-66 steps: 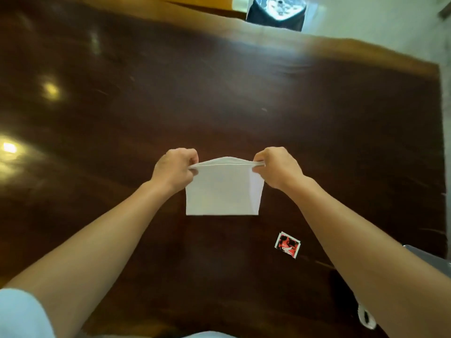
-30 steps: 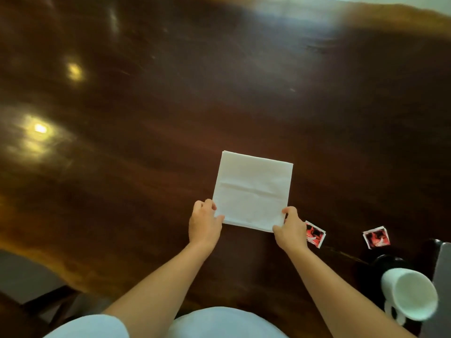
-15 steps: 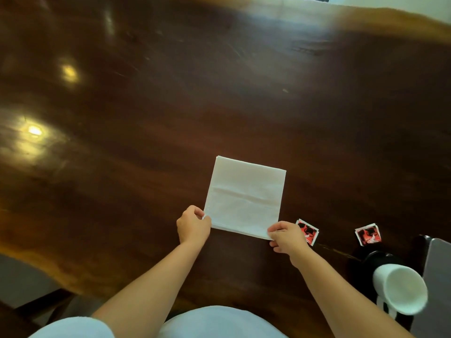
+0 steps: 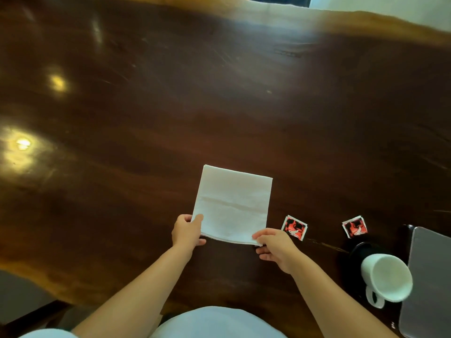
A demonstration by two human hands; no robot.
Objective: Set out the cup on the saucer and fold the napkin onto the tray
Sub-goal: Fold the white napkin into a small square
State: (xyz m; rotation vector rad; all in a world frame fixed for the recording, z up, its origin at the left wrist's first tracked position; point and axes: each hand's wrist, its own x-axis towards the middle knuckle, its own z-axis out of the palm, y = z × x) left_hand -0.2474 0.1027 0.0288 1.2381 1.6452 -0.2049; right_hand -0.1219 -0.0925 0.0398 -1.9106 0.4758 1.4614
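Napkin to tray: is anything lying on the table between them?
Yes. Two red sachets lie between the napkin and the grey tray, and the white cup on its dark saucer sits beside the tray's edge.

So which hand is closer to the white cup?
The right hand. It pinches the napkin's near right corner, with the cup off to its right on the dark saucer. The left hand holds the napkin's other near corner, farther away.
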